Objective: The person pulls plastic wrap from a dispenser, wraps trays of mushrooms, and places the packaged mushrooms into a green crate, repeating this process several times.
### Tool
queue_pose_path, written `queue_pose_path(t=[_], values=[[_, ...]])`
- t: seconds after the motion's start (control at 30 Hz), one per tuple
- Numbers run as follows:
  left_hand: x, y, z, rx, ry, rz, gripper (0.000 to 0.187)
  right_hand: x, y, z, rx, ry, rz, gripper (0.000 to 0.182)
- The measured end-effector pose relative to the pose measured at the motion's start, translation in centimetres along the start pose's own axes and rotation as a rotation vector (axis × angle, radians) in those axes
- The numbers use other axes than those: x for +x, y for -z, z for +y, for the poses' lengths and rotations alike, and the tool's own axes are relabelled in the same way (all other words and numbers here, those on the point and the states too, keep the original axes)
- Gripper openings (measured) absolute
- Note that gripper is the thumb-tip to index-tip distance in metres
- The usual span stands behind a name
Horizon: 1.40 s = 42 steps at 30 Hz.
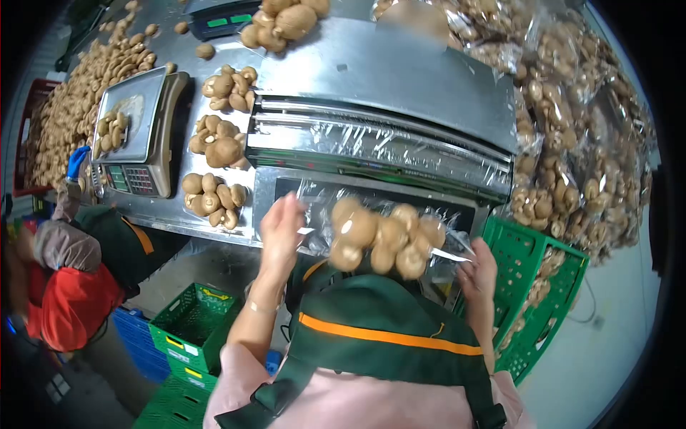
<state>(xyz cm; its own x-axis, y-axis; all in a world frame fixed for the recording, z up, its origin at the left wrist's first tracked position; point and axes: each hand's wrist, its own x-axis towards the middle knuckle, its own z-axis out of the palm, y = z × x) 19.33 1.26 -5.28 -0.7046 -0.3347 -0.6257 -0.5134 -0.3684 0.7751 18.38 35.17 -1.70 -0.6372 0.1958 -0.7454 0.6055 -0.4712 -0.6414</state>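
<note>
Dark green apron (386, 304) with an orange stripe, over a pink shirt (357, 400), takes up the near side. Just past it: batch of brown mushrooms (391, 232) with clear film (314, 204) around it, between the two hands, over the near edge of the wrapping machine (386, 86); blurred, can't tell if it touches the machine. Right hand (477, 268): fingers pinching the film at its right end. Left hand (281, 229): fingers raised by the film's left edge, can't tell if they grip it.

Metal tabletop (161, 209), left of machine: three mushroom clusters (220, 146) in a near-to-far row, then a scale (146, 93) with more mushrooms on its pan, then a big loose pile (78, 121). Co-worker in red (78, 300) at near left, blue-gloved hand (76, 163) just beside the scale. Right side: heap of bagged mushrooms (564, 171), green crate (511, 250) on the near side of it
</note>
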Motion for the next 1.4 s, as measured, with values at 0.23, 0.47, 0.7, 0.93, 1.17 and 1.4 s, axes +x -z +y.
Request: queue_pose_path(t=[0.23,0.47,0.7,0.93,1.17,1.4], values=[[-4.2,4.9,-12.6,0.110,0.380,-0.048,0.032,3.7,9.8,15.7,-1.143,-0.051,-0.087,0.020],[-4.6,-3.1,-3.4,-0.403,0.634,-0.816,0.021,-3.4,0.0,6.9,0.356,-0.445,-0.356,0.030],[-2.7,-12.3,6.2,0.224,-0.130,-0.796,0.040,-3.7,-0.8,-4.3,-0.103,0.109,-0.537,0.060],[20.2,-8.6,25.0,1.540,-1.487,0.320,0.071,-2.7,16.7,-17.0,0.457,1.097,0.450,0.034],[25.6,-4.9,23.8,0.926,-0.708,-0.439,0.086,5.6,40.4,-27.5,0.856,1.083,0.798,0.033],[16.1,-14.4,20.6,0.926,-0.838,-0.847,0.091,10.0,40.2,-31.2,0.326,0.926,0.649,0.027]])
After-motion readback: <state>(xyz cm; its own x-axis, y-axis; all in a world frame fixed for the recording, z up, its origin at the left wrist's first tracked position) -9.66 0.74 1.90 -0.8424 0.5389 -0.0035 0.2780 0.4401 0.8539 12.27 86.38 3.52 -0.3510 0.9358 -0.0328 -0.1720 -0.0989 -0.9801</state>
